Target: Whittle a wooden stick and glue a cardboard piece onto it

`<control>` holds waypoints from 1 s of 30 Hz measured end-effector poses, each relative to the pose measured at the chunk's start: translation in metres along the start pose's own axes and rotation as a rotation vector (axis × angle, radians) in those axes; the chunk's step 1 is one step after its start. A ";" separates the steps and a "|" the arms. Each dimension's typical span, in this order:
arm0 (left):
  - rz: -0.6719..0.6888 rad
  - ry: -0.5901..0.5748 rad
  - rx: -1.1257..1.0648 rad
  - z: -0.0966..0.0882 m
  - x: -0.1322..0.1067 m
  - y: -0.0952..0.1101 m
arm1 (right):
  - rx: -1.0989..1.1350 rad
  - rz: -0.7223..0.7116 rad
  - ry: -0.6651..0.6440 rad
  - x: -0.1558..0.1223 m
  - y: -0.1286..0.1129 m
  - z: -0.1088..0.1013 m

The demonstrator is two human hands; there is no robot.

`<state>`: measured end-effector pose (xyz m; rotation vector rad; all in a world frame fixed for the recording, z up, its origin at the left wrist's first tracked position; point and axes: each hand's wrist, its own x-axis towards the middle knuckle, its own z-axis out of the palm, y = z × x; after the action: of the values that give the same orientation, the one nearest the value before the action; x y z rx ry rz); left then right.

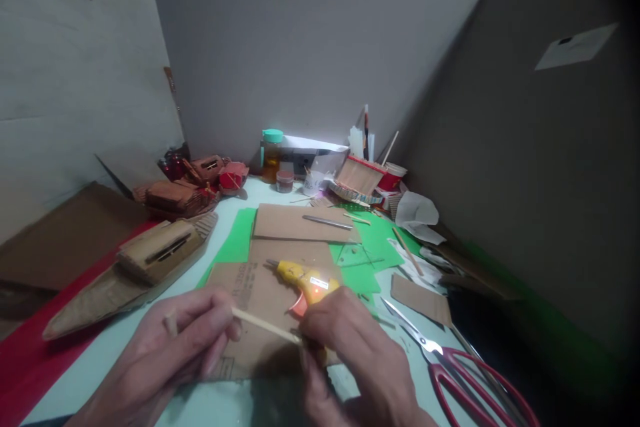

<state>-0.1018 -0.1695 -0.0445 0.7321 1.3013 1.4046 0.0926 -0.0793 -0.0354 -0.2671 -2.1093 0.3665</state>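
My left hand (183,337) is closed around a thin pale wooden stick (265,325), whose short end pokes out behind the fingers. The stick slants down to the right, where the fingertips of my right hand (353,350) pinch its other end. A yellow glue gun (300,279) with an orange trigger lies just beyond, its nozzle toward the left. My right hand covers most of the glue gun's handle. Under both is a sheet of brown cardboard (227,283) with printed marks.
Red-handled scissors (430,345) lie open at right, beside a small cardboard piece (420,298). A cardboard boat model (130,273) stands at left. Green paper (373,240), a folded cardboard piece (285,221) and a metal blade-like tool (327,221) lie farther back, before a lidded bottle (271,157).
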 end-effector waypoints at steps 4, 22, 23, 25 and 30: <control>-0.031 -0.013 -0.059 -0.002 0.003 -0.001 | -0.136 -0.123 -0.012 -0.003 0.000 0.000; 0.099 0.015 0.146 -0.006 0.005 0.000 | 0.182 0.459 0.051 -0.002 -0.009 -0.014; 0.108 0.017 0.158 -0.006 0.005 0.000 | 0.222 0.506 0.045 -0.001 -0.009 -0.013; 0.127 0.025 0.183 -0.007 0.004 0.000 | 0.295 0.578 0.027 -0.001 -0.009 -0.011; 0.156 0.069 0.169 -0.007 0.004 0.000 | 0.372 0.613 -0.043 -0.003 -0.005 -0.012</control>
<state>-0.1096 -0.1681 -0.0473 0.9228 1.4552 1.4665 0.1042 -0.0824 -0.0295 -0.6875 -1.9153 1.1160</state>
